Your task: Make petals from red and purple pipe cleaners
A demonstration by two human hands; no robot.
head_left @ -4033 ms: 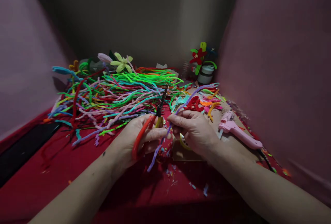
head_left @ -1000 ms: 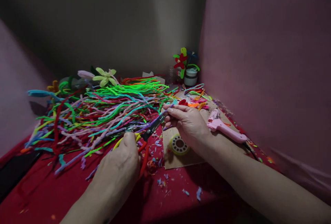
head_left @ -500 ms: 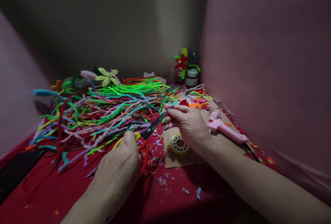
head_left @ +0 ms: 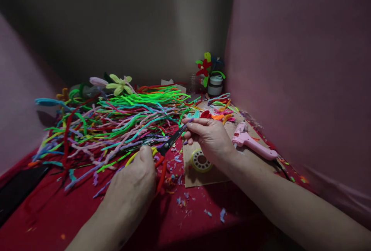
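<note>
My left hand [head_left: 135, 179] is closed round the handles of scissors [head_left: 171, 142] with black blades and red and yellow grips. The blade tips reach up to the fingers of my right hand [head_left: 210, 137]. Between its thumb and forefinger my right hand pinches a short purple pipe cleaner [head_left: 190, 120], mostly covered by the fingers. Below that hand a yellow-rimmed roll of tape [head_left: 201, 161] lies on a piece of cardboard [head_left: 193, 179]. Whether the blades touch the pipe cleaner cannot be made out.
A heap of colourful pipe cleaners [head_left: 130, 115] spreads across the left. On the right lies a pink glue gun [head_left: 252, 144] with a cord. Behind are a lidded cup [head_left: 215, 85] and a red pipe-cleaner flower [head_left: 203, 67]. Fuzzy scraps [head_left: 181, 201] litter the red cloth [head_left: 203, 227].
Both hands stay almost in place, with the scissors still at the right fingertips. Less of the purple pipe cleaner shows past the right fingers now.
</note>
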